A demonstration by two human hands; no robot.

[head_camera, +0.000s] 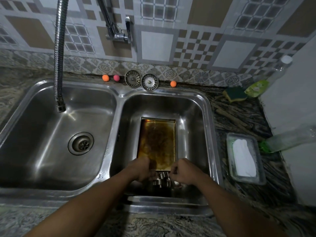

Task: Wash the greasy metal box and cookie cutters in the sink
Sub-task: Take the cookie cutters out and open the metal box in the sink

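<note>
Presently, head view: the greasy metal box [156, 142] lies flat, open side up, in the right basin of the sink [191, 120], centre of frame. Cookie cutters [160, 181] sit heaped just below its near edge. Left hand [141, 169] covers the box's near-left corner, fingers curled down toward the cutters. Right hand [183, 171] is alongside, fingers curled, tips at the heap. Whether either hand actually grips a cutter cannot be determined. Sponge [235, 94] and plastic tray [230, 151] rest on the tabletop [239, 117], right of frame.
</note>
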